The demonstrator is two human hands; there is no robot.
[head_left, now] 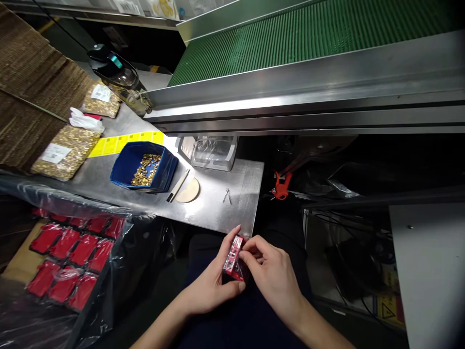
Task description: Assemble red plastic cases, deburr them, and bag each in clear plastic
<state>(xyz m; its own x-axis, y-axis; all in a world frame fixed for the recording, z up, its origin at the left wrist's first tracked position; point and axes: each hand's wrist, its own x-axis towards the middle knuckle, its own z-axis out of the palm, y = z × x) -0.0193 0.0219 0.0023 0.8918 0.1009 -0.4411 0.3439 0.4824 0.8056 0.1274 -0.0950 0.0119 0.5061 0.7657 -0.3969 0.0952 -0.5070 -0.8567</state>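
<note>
Over my lap, both hands hold a small red packet [234,259] wrapped in shiny film. My left hand [210,286] cups it from below and behind, thumb under its lower end. My right hand [271,274] pinches its top right edge with the fingertips. The packet sits just in front of the near edge of the steel worktable [214,203]. On that table a blue bin [125,169] holds small gold-coloured parts [146,169].
Left of me, a plastic-lined box holds several red packets [70,252]. Two clear bags of gold parts [65,151] and yellow labels [123,143] lie at the table's far side. A green conveyor belt [308,34] runs behind. A clear tray [212,151], a tan disc [189,191] and tweezers [228,195] lie on the table.
</note>
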